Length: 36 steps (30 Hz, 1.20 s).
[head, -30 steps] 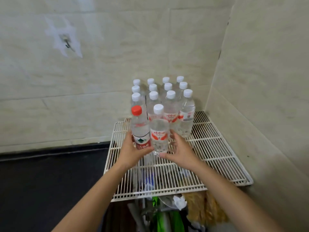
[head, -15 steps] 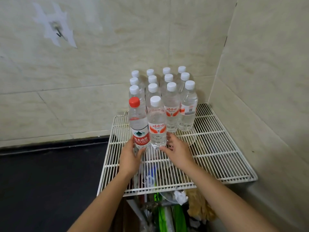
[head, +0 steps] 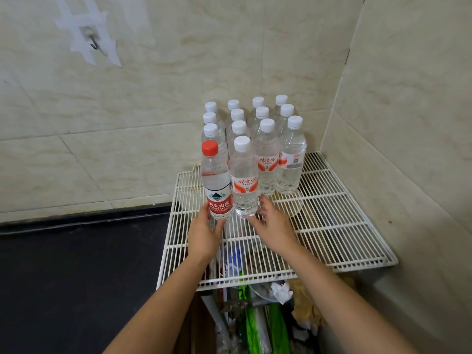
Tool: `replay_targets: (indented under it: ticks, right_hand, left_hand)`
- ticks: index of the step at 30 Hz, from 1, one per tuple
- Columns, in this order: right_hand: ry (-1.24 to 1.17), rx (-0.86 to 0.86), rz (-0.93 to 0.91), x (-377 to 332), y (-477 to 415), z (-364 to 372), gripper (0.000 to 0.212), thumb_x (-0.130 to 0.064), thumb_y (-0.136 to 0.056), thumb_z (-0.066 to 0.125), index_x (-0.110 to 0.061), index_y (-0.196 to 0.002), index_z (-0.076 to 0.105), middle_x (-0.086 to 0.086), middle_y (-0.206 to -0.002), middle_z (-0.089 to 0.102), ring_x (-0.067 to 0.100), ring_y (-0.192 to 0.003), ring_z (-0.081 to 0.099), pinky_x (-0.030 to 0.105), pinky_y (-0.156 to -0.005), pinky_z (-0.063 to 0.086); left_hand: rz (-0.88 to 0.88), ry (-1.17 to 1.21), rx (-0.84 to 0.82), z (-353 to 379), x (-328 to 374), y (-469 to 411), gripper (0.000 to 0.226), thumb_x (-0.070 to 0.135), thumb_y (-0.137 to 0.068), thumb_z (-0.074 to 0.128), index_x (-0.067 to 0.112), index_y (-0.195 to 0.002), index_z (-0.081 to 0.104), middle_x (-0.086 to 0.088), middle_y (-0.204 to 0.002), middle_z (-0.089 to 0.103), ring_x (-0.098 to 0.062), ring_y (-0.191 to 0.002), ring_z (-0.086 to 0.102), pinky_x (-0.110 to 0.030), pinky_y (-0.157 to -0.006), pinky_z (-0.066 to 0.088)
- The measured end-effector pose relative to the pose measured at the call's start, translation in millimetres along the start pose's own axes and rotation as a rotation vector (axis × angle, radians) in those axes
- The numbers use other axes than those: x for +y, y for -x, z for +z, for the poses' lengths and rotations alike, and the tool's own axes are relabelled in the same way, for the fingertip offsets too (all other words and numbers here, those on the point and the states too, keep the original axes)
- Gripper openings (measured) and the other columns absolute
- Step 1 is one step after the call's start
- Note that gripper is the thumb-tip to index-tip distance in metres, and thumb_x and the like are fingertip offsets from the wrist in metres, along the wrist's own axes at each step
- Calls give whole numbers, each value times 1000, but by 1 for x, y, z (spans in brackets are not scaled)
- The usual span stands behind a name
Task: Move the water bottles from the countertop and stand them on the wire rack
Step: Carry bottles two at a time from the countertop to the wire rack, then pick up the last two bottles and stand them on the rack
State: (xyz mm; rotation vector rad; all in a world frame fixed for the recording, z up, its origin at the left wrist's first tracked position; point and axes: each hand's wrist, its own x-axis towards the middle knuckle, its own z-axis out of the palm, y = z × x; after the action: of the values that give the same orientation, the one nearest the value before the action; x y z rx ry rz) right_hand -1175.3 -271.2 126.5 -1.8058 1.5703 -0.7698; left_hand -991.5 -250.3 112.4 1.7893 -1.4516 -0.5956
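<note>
Below the near edge of the wire rack (head: 332,241), a clutter of green packaging (head: 255,325) and crumpled paper (head: 281,290) shows through and under the bars. Over the near left part of the rack both bare forearms reach forward. The left hand (head: 204,235) sits at the foot of the red-capped bottle (head: 217,185), fingers loosely curled against its base, touching rather than clamping it. The right hand (head: 274,226) is spread beside the base of the white-capped bottle (head: 244,180), fingertips brushing its lower right side, not closed round it. Both bottles stand upright on the rack, touching side by side, the red-capped one on the left near the rack's left edge. Just behind them the other bottles (head: 265,139) stand upright in close rows of four, all white-capped, filling the rack's far left part up to the tiled wall (head: 153,111). The rack's right side is bare. Left of the rack lies the dark countertop (head: 76,277). High on the wall hangs a small hook (head: 94,43).
</note>
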Motion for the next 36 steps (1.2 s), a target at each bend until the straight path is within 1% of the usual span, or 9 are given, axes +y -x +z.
replay_targets:
  ticks: [3, 6, 9, 11, 14, 18, 25, 31, 36]
  right_hand:
    - [87, 69, -37, 3, 13, 1, 68, -47, -100, 56, -24, -157, 28, 0, -153, 50, 20, -136, 51, 40, -109, 46]
    - [156, 134, -169, 1, 29, -1, 56, -57, -104, 40, -26, -150, 40, -5, -151, 50, 14, -134, 51, 30, -105, 42]
    - [192, 129, -304, -6, 40, 2, 59, -58, -105, 28, -23, -149, 45, -2, -155, 45, 14, -140, 43, 38, -116, 37]
    - [209, 151, -388, -19, 42, 12, 59, -55, -106, 27, -21, -153, 41, 3, -161, 37, 19, -148, 33, 40, -121, 28]
    - [247, 148, -541, -52, 46, 41, 59, -52, -106, 30, -23, -158, 31, 8, -168, 22, 24, -155, 18, 42, -125, 18]
    - [270, 77, -722, -108, 59, 98, 69, -52, -103, 39, -21, -161, 20, 14, -171, 5, 28, -158, 1, 46, -127, 8]
    - [225, -54, -846, -226, 113, 230, 73, -55, -103, 40, -19, -162, 20, 14, -171, 3, 28, -158, -4, 50, -127, 6]
    - [219, -228, -989, -349, 172, 364, 73, -51, -104, 42, -18, -163, 15, 14, -171, -3, 30, -158, -5, 49, -127, 1]
    - [263, -367, -1046, -399, 200, 448, 72, -49, -104, 41, -18, -163, 14, 15, -170, -6, 30, -158, -7, 49, -127, 1]
  left_hand:
    - [15, -9, -65, -6, 3, 3, 70, 28, -92, 68, 24, -152, 31, 2, -147, 51, -17, -135, 48, -38, -109, 41]
    - [81, -90, -87, -26, 2, 15, 68, 43, -96, 58, 24, -154, 28, 0, -159, 33, -18, -146, 31, -41, -118, 29]
    - [165, -375, 72, -56, -6, 44, 62, 53, -100, 42, 25, -154, 29, -2, -164, 22, -20, -149, 24, -36, -115, 22]
    - [193, -528, 150, -80, -15, 69, 59, 51, -103, 35, 22, -154, 31, -9, -163, 22, -27, -148, 26, -45, -117, 24]
    - [98, -670, 222, -122, -34, 105, 64, 53, -101, 29, 18, -155, 30, -15, -163, 19, -32, -150, 21, -54, -117, 26]
    - [16, -808, 356, -192, -69, 149, 69, 52, -98, 34, 11, -153, 32, -23, -160, 22, -39, -148, 24, -59, -113, 27]
    - [-129, -910, 522, -339, -155, 225, 68, 50, -98, 36, 8, -151, 37, -26, -158, 26, -42, -145, 27, -63, -111, 28]
    - [-230, -976, 566, -461, -230, 286, 68, 50, -97, 36, 7, -150, 38, -27, -158, 26, -44, -144, 28, -65, -109, 29]
    - [-354, -998, 497, -530, -286, 303, 72, 52, -96, 30, 7, -152, 35, -27, -158, 24, -43, -146, 26, -65, -110, 29]
